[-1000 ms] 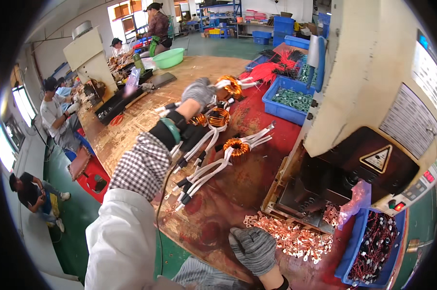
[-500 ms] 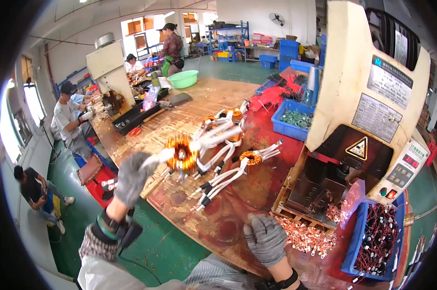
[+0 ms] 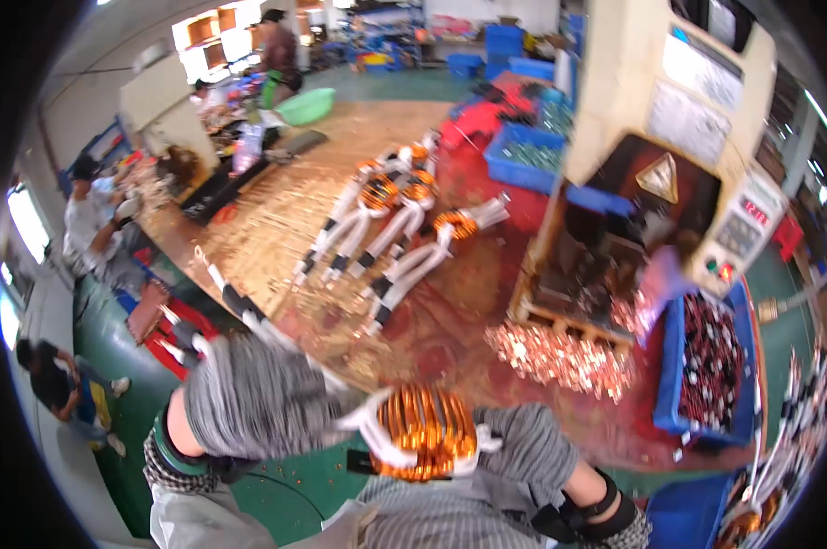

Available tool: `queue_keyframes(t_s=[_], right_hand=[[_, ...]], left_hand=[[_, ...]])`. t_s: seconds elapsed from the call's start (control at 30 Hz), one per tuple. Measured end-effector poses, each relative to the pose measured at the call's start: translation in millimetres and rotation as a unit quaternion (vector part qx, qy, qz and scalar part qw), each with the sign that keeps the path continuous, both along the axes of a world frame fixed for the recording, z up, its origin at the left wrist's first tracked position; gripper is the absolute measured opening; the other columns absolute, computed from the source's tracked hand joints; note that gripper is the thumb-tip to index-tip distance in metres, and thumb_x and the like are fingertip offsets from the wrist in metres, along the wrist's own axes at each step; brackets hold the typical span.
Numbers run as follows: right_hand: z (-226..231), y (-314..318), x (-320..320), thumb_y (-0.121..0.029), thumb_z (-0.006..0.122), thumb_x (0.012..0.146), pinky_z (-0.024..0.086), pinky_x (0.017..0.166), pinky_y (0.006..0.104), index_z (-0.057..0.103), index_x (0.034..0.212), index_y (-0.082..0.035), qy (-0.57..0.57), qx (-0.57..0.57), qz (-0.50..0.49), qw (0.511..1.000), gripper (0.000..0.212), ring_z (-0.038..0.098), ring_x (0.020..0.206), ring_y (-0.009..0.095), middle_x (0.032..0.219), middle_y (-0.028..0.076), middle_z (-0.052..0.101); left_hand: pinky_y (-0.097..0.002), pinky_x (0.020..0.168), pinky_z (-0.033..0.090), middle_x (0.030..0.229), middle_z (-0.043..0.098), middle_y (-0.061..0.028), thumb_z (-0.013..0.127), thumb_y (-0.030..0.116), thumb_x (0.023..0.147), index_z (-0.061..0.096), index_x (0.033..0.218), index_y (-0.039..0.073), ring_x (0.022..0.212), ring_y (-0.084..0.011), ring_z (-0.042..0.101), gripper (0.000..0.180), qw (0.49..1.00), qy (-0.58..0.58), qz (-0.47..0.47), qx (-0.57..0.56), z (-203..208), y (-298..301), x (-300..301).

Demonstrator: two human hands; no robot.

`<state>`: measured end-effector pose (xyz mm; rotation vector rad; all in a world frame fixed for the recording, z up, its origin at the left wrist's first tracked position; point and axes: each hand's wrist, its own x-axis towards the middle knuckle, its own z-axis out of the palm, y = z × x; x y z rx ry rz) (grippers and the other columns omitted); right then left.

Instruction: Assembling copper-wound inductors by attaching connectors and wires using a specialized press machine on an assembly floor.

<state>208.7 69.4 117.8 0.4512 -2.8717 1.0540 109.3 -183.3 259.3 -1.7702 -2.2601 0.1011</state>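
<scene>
Close to my body, a ring-shaped coil wound with orange copper wire (image 3: 425,432) is held up between both hands. My left hand (image 3: 262,393), in a grey knit glove, is closed around its white sleeved leads. Black-banded lead ends (image 3: 235,297) stick out beyond that glove, toward the table. At the coil's right side, my gloved right hand (image 3: 528,448) grips its edge, some fingers hidden behind the winding. Ahead on the table lie several similar coils, among them a copper coil (image 3: 455,225) with white leads pointing toward me.
A press machine (image 3: 605,183) stands at the right, with a heap of copper terminals (image 3: 560,359) before it. Beside it sits a blue bin of dark red wires (image 3: 706,366). Farther back are a blue tray of small parts (image 3: 523,157) and a green basin (image 3: 306,107). Co-workers are at the left.
My left hand has brought the coil off the table area toward my body. My right hand has left the tabletop and taken hold of the coil. The view has shifted.
</scene>
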Motion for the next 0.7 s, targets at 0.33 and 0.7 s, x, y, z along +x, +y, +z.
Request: queue_keyframes(t_s=[0.33, 0.7], right_hand=[[0, 30, 49, -0.021, 0.067, 0.069, 0.042, 0.065, 0.0324, 0.055, 0.094, -0.003, 0.060, -0.199, -0.333, 0.920, 0.033, 0.054, 0.071, 0.021, 0.081, 0.008, 0.056], [-11, 24, 60, -0.028, 0.069, 0.071, 0.048, 0.065, 0.0301, 0.061, 0.094, -0.005, 0.148, -0.344, -0.424, 0.824, 0.033, 0.061, 0.071, 0.020, 0.082, 0.008, 0.064]], left_hand=[[-0.0430, 0.080, 0.042, 0.101, 0.055, -0.0130, 0.062, 0.020, 0.073, 0.058, 0.096, 0.006, 0.093, -0.0282, 0.053, 0.027, 0.944, -0.073, 0.047, 0.319, -142, 65, -80], [-0.0505, 0.101, 0.021, 0.135, 0.030, -0.0063, 0.043, 0.015, 0.082, 0.049, 0.120, 0.028, 0.124, -0.0260, 0.032, 0.040, 0.967, 0.022, 0.244, -0.071, -192, 134, -217]])
